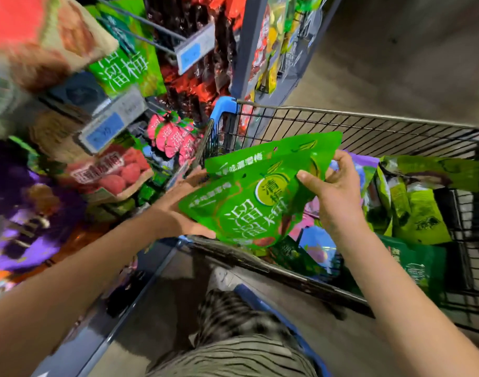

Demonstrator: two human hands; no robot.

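place: shop | evidence: snack packets on hooks (124,69); price tags (195,51); wire shopping cart (368,131)

Perhaps two pouches (249,210) between left hand (182,198), right hand (334,193)

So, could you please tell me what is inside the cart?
Olive-green bags, a dark green bag and pink and purple packs lie in the cart. The bright green bags, held by the left hand and right hand, hide whatever is beneath.
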